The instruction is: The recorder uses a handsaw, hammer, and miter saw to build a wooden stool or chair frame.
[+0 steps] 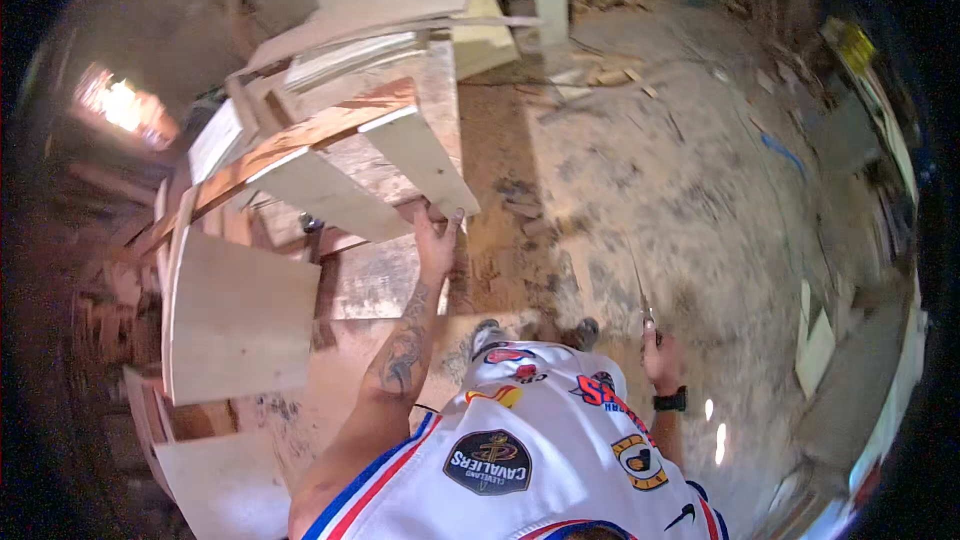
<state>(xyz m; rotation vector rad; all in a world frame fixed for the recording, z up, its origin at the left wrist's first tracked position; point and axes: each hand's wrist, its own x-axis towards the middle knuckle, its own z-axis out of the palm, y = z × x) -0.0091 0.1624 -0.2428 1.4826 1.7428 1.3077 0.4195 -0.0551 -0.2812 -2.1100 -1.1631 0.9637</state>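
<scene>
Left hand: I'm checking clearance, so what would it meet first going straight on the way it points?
Likely the pale board, whose near end the left hand appears to touch; exact depth is unclear from this one view.

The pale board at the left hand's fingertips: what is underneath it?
A dusty tan surface shows beside the pale board; whatever lies directly beneath is covered from view.

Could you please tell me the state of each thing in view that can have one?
left hand: at the board's near end, firmness of grip unclear
board: unpainted, far end at the brown beam
right hand: closed around the tool
tool: held, thin end pointing away from the person
watch: strapped on
blue strip: lying on the floor
</scene>
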